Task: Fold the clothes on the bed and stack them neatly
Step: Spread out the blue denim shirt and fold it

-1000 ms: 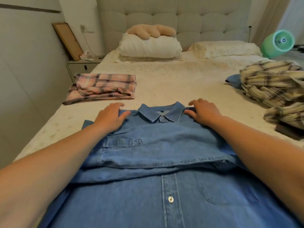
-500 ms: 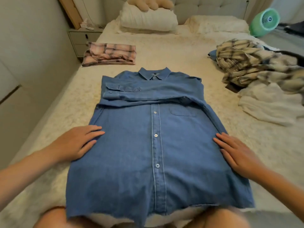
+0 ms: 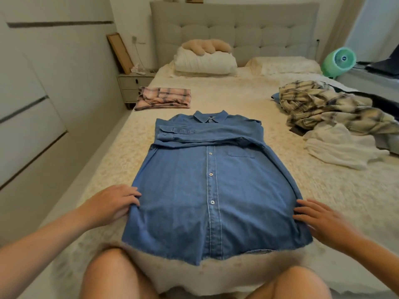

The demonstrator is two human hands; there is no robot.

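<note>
Lying between hands: denim shirt (image 3: 207, 180); left hand (image 3: 112, 201) pinches edge, right hand (image 3: 319, 216) flat, fingers straight.

You're facing a grey tufted upholstered headboard (image 3: 235, 33) set against a pale wall. Left of it, your grey two-drawer nightstand (image 3: 133, 85) carries a wood-framed picture (image 3: 119, 52) leaning on the wall. Your left wall is flat white cabinet panelling (image 3: 32, 100) with dark seams. Far right, a mint-green round desk fan (image 3: 340, 61) stands beside a beige curtain (image 3: 339, 26); soft daylight enters there.
</note>
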